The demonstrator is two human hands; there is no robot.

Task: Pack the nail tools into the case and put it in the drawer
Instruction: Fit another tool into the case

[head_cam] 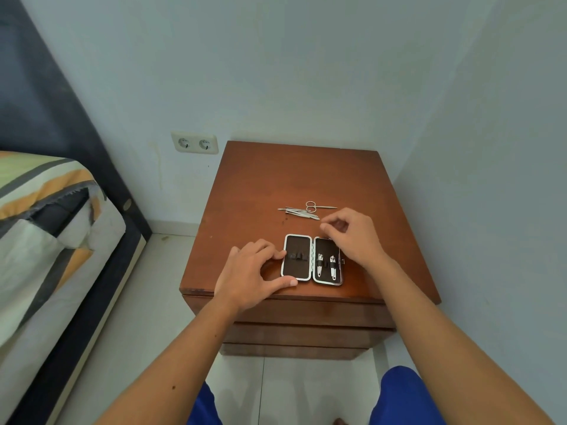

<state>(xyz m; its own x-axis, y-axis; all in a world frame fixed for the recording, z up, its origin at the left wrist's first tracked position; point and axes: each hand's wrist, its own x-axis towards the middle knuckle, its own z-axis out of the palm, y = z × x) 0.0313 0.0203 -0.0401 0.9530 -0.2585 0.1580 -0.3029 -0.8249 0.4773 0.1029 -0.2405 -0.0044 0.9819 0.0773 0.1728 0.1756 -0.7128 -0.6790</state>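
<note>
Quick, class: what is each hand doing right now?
Left hand: open, fingers spread, fingertips touching the left edge of the open case.
Right hand: fingers curled above the case's far right corner; whether it pinches anything cannot be told.

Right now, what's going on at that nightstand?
A person is packing a manicure case lying open on the wooden nightstand. Two clippers already sit in its right half; the left half's loops are empty. The left hand steadies the case's left edge. The right hand hovers over its top right corner, fingers curled. Scissors and slim tools lie loose behind.
</note>
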